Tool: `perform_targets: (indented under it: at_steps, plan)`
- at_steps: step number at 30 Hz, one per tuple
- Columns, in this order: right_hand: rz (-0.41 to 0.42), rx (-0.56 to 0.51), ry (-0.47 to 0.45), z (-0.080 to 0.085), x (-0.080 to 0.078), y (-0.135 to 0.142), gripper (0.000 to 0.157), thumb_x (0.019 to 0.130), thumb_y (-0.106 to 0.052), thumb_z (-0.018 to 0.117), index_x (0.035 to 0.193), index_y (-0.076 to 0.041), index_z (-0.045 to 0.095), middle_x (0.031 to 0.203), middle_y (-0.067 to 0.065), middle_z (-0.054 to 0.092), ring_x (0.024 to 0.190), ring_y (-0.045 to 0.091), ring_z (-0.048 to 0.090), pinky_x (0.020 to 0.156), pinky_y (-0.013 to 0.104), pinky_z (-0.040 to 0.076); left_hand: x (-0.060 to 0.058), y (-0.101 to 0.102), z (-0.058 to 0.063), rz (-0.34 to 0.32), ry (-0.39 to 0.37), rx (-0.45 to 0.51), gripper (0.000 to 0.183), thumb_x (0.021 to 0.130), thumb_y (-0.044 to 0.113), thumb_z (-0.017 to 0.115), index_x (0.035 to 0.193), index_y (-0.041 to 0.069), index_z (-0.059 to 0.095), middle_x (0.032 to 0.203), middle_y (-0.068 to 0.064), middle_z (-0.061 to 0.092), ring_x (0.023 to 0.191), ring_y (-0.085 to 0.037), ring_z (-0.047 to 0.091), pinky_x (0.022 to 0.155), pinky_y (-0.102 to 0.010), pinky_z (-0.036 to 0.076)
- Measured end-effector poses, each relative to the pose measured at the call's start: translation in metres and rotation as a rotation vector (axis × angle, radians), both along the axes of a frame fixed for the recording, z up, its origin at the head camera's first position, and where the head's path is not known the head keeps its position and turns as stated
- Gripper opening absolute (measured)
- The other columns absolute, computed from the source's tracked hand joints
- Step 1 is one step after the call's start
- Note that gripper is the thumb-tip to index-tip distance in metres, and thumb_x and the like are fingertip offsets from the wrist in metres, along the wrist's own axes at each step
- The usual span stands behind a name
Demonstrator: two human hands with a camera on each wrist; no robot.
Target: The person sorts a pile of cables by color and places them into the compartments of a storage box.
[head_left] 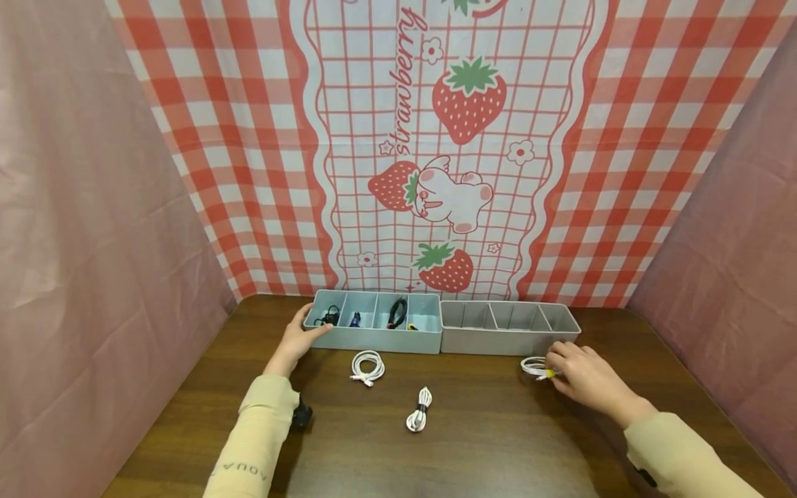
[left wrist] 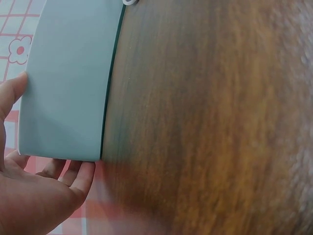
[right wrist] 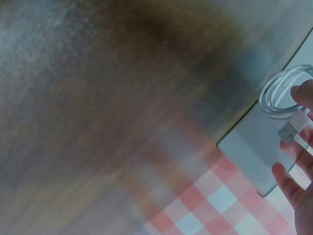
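My left hand [head_left: 297, 340] holds the left end of a light blue divided box [head_left: 386, 339]. In the left wrist view the thumb [left wrist: 13, 90] is at the box's rim and the fingertips [left wrist: 83, 176] touch its end wall. At the right, my right hand [head_left: 588, 379] pinches a coiled white USB cable [head_left: 534, 368] in front of a grey divided box [head_left: 504, 343]. The right wrist view shows the cable's USB plug [right wrist: 288, 132] sticking out by the fingers, while part of the coil is cut off by the frame edge.
A coiled white cable [head_left: 368, 367] and a bundled white cable [head_left: 420, 411] lie on the wooden table [head_left: 486, 443]. Inside the blue box are dark cables, including a black one [head_left: 397, 312]. A checked strawberry cloth [head_left: 411, 138] hangs behind both boxes.
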State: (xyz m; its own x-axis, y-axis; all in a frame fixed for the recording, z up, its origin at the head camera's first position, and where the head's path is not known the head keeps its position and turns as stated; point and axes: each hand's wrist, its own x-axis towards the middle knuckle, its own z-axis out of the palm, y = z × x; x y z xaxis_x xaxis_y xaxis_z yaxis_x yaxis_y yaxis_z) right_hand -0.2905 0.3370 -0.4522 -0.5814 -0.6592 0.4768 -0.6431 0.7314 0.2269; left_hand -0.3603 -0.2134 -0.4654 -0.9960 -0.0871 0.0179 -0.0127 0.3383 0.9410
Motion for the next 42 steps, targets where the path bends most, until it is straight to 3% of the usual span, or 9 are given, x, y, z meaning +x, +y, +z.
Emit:
perform_targets:
  at_steps: [12,22,42]
  plan:
    - [0.009,-0.001,0.032,0.018,0.000,-0.004,0.029,0.059,-0.017,0.084,0.078,-0.016,0.062,0.083,-0.003,0.053,0.078,0.017,0.055,0.060,0.037,0.040,0.000,0.000,0.000,-0.008,0.000,0.001,0.077,0.085,0.024,0.070,0.147,0.011,0.027,0.149,-0.022,0.029,0.133,-0.035,0.031,0.107,-0.051,0.028]
    - [0.034,-0.007,0.057,0.037,0.001,-0.013,0.028,0.061,-0.016,0.082,0.082,-0.016,0.063,0.080,-0.004,0.050,0.074,0.015,0.049,0.056,0.029,0.033,0.000,-0.001,-0.002,-0.007,-0.010,-0.010,0.077,0.085,0.026,0.070,0.148,0.013,0.027,0.150,-0.021,0.027,0.134,-0.034,0.030,0.108,-0.051,0.028]
    - [0.027,-0.018,0.068,0.066,-0.008,-0.029,0.026,0.064,-0.015,0.081,0.083,-0.014,0.063,0.081,-0.001,0.052,0.074,0.017,0.049,0.057,0.033,0.039,-0.002,-0.001,-0.002,-0.016,-0.001,-0.014,0.077,0.085,0.025,0.070,0.148,0.012,0.027,0.149,-0.021,0.029,0.133,-0.035,0.032,0.106,-0.051,0.030]
